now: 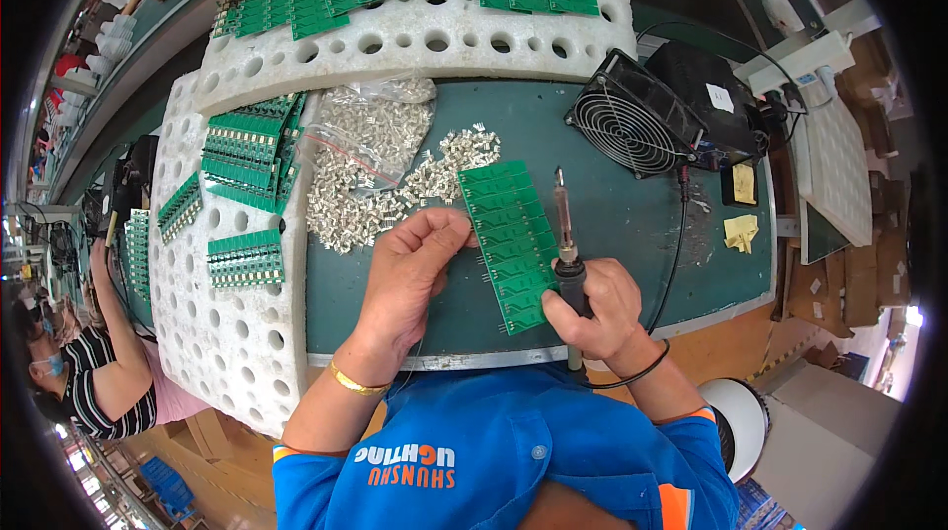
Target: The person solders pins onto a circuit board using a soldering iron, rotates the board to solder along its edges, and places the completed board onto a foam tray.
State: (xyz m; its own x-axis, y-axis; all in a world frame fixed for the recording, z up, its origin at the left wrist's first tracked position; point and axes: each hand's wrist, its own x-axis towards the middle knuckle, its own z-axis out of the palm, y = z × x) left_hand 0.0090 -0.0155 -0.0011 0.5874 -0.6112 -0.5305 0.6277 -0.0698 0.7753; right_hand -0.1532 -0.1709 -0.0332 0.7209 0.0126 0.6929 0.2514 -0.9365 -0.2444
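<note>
A green circuit board [509,244] with several rows of traces sits slantwise in front of me, thin pins sticking out along its left edge. My right hand [602,308] is closed around the dark handle of a soldering iron [565,224], its tip pointing up and away, beside the board's right edge. The thumb is close to the board's lower right corner; whether it touches cannot be told. My left hand [420,258] pinches at the board's upper left edge. A thin strand, apparently solder wire [413,357], trails below that hand; its end at the fingertips is hidden.
Small white connectors [360,204] lie heaped beyond my left hand, beside a clear bag [380,125] of more. White foam sheets [232,332] hold green boards [247,258]. A black fan [632,120] stands far right near yellow sponges [741,234]. A co-worker [109,362] sits left.
</note>
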